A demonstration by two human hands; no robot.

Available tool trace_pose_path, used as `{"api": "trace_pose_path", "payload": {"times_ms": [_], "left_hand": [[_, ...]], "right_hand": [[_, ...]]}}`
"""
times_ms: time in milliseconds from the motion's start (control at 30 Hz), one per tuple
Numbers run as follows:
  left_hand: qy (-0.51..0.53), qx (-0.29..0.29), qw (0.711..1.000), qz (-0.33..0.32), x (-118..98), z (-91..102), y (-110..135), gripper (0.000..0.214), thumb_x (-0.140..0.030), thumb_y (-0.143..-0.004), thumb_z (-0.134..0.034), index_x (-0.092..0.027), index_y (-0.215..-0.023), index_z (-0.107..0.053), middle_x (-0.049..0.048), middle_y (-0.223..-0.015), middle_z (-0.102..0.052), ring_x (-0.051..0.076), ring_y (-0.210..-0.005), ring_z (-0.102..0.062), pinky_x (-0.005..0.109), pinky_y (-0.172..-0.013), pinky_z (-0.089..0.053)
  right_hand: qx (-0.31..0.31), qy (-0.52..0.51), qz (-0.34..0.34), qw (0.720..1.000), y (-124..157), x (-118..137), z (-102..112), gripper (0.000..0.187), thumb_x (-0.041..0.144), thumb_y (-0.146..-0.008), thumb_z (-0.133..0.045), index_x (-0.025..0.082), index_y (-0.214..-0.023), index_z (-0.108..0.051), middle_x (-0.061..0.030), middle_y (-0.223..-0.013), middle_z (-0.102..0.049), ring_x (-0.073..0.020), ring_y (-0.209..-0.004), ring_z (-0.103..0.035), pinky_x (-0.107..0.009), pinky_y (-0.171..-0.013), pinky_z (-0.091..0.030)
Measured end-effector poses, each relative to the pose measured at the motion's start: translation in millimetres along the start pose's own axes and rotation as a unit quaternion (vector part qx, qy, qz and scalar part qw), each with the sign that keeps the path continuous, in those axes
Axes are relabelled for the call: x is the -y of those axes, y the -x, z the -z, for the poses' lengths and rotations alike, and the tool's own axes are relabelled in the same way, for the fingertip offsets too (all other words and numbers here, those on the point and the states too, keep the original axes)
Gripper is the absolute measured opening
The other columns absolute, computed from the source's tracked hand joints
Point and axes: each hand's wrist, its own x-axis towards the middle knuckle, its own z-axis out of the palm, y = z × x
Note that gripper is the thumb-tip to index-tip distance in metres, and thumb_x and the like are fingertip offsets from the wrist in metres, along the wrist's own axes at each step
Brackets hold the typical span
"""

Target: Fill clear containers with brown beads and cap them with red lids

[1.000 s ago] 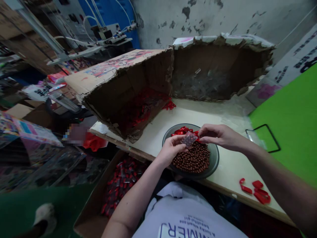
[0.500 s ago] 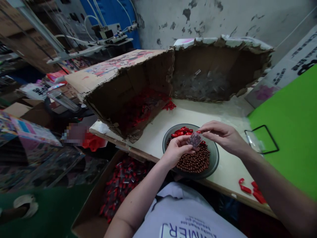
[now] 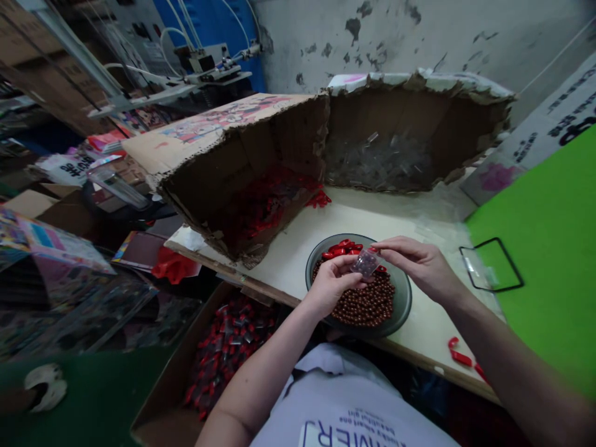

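A torn cardboard box is standing on a cream table, holding loose red pieces and clear plastic pieces, while a carton of red-and-clear items is sitting just below the table edge. On the table, a dark glass bowl is holding a heap of brown beads and, toward its far rim, a cluster of glossy red pieces. Above the bowl, the person's left hand is curled closed, pinching a small clear plastic packet whose contents are too small to tell. The packet is between both hands, over the beads. The right hand is reaching in half open, its fingertips at the packet's upper corner, though whether they are touching it is hard to tell.
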Motion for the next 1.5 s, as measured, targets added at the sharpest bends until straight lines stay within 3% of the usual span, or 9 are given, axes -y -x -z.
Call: {"api": "trace_pose_path", "payload": {"times_ms": [267,533,633,833,967,1067,1133,1333,1500], "left_hand": [[-0.010,0.001,1.000,0.003,2.3,-4.9,-0.6,0.041,-0.021,-0.065,-0.077,-0.013,-0.104,-0.066,0.0087,-0.095,-0.071,0.018,-0.080,-0.069,0.027,-0.072,-0.052],[0.002,0.020,1.000,0.010,6.0,-6.7,-1.1,0.041,-0.020,-0.066,-0.077,-0.014,-0.105,-0.066,0.0081,-0.096,-0.071,0.018,-0.078,-0.070,0.026,-0.070,-0.052],[0.022,0.018,0.999,0.023,6.1,-8.0,-0.9,0.043,-0.021,-0.065,-0.078,-0.014,-0.105,-0.065,0.0086,-0.099,-0.070,0.018,-0.078,-0.070,0.027,-0.071,-0.052],[-0.003,-0.003,1.000,-0.015,1.8,-13.6,-0.5,0.043,-0.023,-0.066,-0.078,-0.014,-0.105,-0.065,0.0091,-0.096,-0.071,0.020,-0.081,-0.070,0.028,-0.071,-0.052],[-0.017,-0.004,0.999,-0.033,0.0,-17.8,-2.0,0.043,-0.025,-0.067,-0.078,-0.014,-0.106,-0.064,0.0094,-0.097,-0.071,0.021,-0.083,-0.070,0.030,-0.073,-0.053],[-0.012,0.003,0.999,-0.039,-0.3,-19.4,-3.0,0.044,-0.025,-0.067,-0.078,-0.013,-0.107,-0.064,0.0101,-0.098,-0.071,0.021,-0.084,-0.070,0.029,-0.072,-0.054],[-0.009,0.004,0.999,-0.039,0.0,-20.2,-2.9,0.044,-0.025,-0.066,-0.078,-0.013,-0.106,-0.064,0.0103,-0.098,-0.071,0.021,-0.085,-0.069,0.028,-0.072,-0.054],[0.002,-0.009,1.000,-0.027,2.6,-20.2,-1.2,0.050,-0.024,-0.064,-0.079,-0.013,-0.110,-0.063,0.0107,-0.098,-0.071,0.022,-0.088,-0.068,0.027,-0.070,-0.054],[0.010,-0.024,0.999,-0.028,2.2,-9.6,0.9,0.048,-0.026,-0.066,-0.078,-0.014,-0.109,-0.062,0.0094,-0.099,-0.070,0.020,-0.082,-0.069,0.028,-0.071,-0.053]], "right_hand": [[0.007,0.010,0.016,1.000,0.5,-0.1,-2.3,0.022,0.033,-0.087,-0.061,0.030,-0.104,-0.073,-0.0030,-0.103,-0.070,-0.0170,-0.096,-0.064,-0.030,-0.087,-0.050],[0.071,0.007,-0.004,0.997,4.1,-2.0,-3.8,0.036,0.043,-0.095,-0.044,0.029,-0.120,-0.065,-0.0039,-0.125,-0.064,-0.0210,-0.116,-0.058,-0.038,-0.103,-0.043],[0.068,0.000,-0.015,0.998,7.4,-4.0,-2.1,0.040,0.045,-0.096,-0.040,0.029,-0.125,-0.061,-0.0036,-0.130,-0.061,-0.0208,-0.120,-0.055,-0.039,-0.106,-0.039],[-0.011,-0.040,-0.095,0.995,15.2,-20.2,11.3,0.044,0.048,-0.096,-0.036,0.026,-0.126,-0.060,-0.0066,-0.122,-0.065,-0.0186,-0.096,-0.066,-0.034,-0.084,-0.054],[-0.008,0.120,-0.093,0.988,18.6,-48.7,14.7,0.037,0.040,-0.093,-0.045,0.022,-0.117,-0.065,-0.0082,-0.115,-0.068,-0.0214,-0.099,-0.065,-0.034,-0.085,-0.051],[0.058,0.287,-0.090,0.952,19.4,-76.5,6.4,0.028,0.028,-0.088,-0.050,0.019,-0.107,-0.069,-0.0096,-0.105,-0.070,-0.0225,-0.095,-0.065,-0.034,-0.087,-0.048],[0.081,0.335,-0.109,0.932,19.0,-93.4,-3.7,0.024,0.022,-0.085,-0.052,0.018,-0.101,-0.069,-0.0106,-0.100,-0.071,-0.0231,-0.091,-0.065,-0.033,-0.083,-0.048],[0.065,0.338,-0.140,0.928,13.9,-118.3,-32.1,0.022,0.022,-0.079,-0.061,0.020,-0.100,-0.067,-0.0116,-0.101,-0.070,-0.0249,-0.092,-0.064,-0.031,-0.076,-0.048],[0.058,0.303,-0.141,0.941,12.1,-122.4,-30.2,0.023,0.028,-0.079,-0.063,0.019,-0.100,-0.066,-0.0110,-0.100,-0.069,-0.0245,-0.091,-0.064,-0.034,-0.079,-0.048]]}}
